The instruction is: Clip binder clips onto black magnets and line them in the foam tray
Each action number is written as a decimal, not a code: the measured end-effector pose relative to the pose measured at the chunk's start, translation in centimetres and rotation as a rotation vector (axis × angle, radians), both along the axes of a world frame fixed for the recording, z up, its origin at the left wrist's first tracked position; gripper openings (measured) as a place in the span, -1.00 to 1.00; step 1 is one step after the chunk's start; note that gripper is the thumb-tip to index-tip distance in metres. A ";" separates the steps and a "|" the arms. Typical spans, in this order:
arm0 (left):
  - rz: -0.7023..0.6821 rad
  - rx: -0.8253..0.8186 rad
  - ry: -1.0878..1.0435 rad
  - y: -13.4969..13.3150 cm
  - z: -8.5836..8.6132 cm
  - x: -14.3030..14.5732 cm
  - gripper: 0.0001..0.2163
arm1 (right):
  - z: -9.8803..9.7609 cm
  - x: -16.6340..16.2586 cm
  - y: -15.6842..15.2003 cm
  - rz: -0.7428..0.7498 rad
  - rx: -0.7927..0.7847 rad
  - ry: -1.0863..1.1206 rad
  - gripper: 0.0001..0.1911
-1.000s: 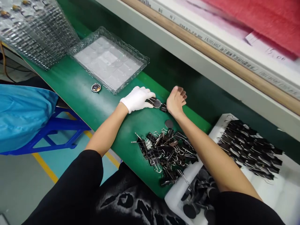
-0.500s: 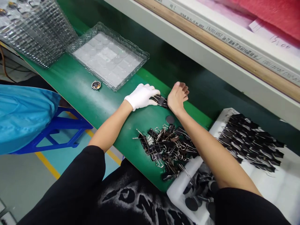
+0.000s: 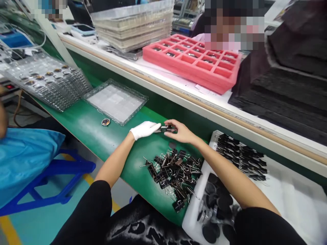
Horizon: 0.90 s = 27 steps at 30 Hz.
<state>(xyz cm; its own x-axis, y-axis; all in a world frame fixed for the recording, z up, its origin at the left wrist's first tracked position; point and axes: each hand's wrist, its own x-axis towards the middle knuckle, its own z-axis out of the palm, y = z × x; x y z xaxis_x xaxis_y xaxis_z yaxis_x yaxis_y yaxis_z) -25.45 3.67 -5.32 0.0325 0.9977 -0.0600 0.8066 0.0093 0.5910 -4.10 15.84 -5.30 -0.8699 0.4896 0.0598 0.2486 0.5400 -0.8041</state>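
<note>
In front of me, above the green table [image 3: 122,149], my left hand [image 3: 145,130] in a white glove and my bare right hand [image 3: 180,131] hold a small piece with black binder clips [image 3: 168,128] between them. The left fingers pinch its wire handles from one side. Closed round the other end are my right thumb and fingers, partly covering it. A dark round disc [image 3: 172,145] lies just below the hands. Nearer to me spreads a pile of loose binder clips [image 3: 176,170] with silver handles.
Dark discs fill a white foam box [image 3: 190,217] at right; rows of clipped pieces [image 3: 240,154] lie on white foam behind. A clear tray [image 3: 122,119], a round part [image 3: 105,121] and stacked trays [image 3: 66,90] stand left. A shelf holds a pink foam tray [image 3: 189,78]. People are nearby.
The view has tilted up, showing the shelf and beyond. My right hand has gone from pressing its palm against the clip's end to gripping it with thumb and fingers. The left still holds on.
</note>
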 end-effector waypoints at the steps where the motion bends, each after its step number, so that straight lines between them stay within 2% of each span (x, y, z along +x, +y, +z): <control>1: 0.029 -0.009 -0.030 -0.2 0.4 0.4 -0.35 | 0.5 1.0 -0.5 -0.010 -0.004 -0.026 -0.52; 4: 0.050 0.055 -0.087 -1.0 1.1 1.9 -0.35 | 1.4 3.5 -2.4 -0.119 -0.205 -0.015 -0.63; 7: -0.037 0.164 -0.174 -1.8 1.2 3.0 -0.45 | 1.9 6.4 -4.3 -0.202 -0.456 0.048 -0.60; 9: -0.064 0.194 -0.206 -2.0 1.2 3.3 -0.48 | 2.2 9.3 -5.3 -0.257 -0.489 0.072 -0.56; 13: -0.028 0.187 -0.109 -1.8 1.3 3.2 -0.50 | 2.4 17.9 -6.6 -0.358 -0.275 0.098 -0.50; 16: 0.013 0.174 -0.047 -1.1 1.0 2.7 -0.51 | 2.1 25.9 -6.4 -0.532 -0.095 0.095 -0.48; 20: 0.053 0.155 0.023 -0.2 0.1 2.2 -0.51 | -0.4 34.9 -4.9 -0.791 0.068 0.094 -0.43; 23: 0.079 0.145 0.057 0.2 -0.4 2.1 -0.52 | -3.8 38.2 -4.0 -0.890 0.178 0.093 -0.37; 27: 0.119 0.138 0.058 0.5 -0.5 2.4 -0.51 | -7.9 38.9 -3.5 -0.983 0.272 0.043 -0.35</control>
<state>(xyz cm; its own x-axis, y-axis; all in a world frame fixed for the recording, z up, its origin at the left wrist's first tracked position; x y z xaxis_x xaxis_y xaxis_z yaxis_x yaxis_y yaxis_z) -23.09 4.18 -5.87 -0.0860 0.9931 0.0796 0.8374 0.0288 0.5458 34.77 12.37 -13.20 -0.0847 0.9511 0.2970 0.6543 0.2779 -0.7033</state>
